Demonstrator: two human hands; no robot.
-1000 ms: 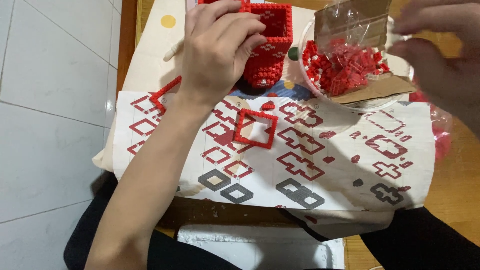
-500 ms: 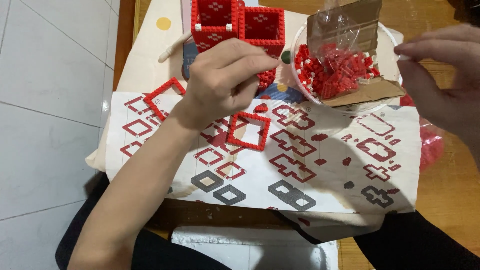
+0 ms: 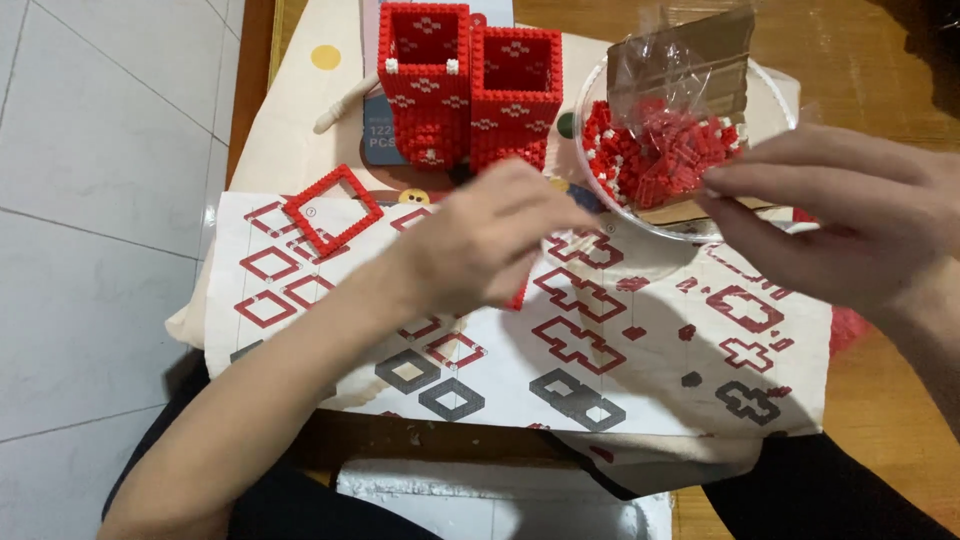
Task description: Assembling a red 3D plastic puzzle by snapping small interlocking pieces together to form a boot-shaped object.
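Note:
My left hand [image 3: 490, 240] lies with curled fingers on the printed instruction sheet [image 3: 640, 370]. It covers a red brick square frame, of which only a red edge [image 3: 518, 295] peeks out below the palm. My right hand [image 3: 850, 215] reaches in from the right with fingertips pinched together at the rim of a clear bowl [image 3: 590, 100] of small red bricks [image 3: 655, 155]. Anything between those fingertips is hidden. Two red brick towers [image 3: 470, 90] stand side by side behind my left hand.
Another red square frame [image 3: 333, 208] lies on the sheet's left part. A clear bag with cardboard [image 3: 680, 65] sits in the bowl. A white wooden stick [image 3: 345, 105] lies left of the towers. The table's left edge drops to a tiled floor [image 3: 100, 200].
My left hand came down from the towers onto the middle of the sheet and now covers the square frame. My right hand moved left and down to the bowl's rim.

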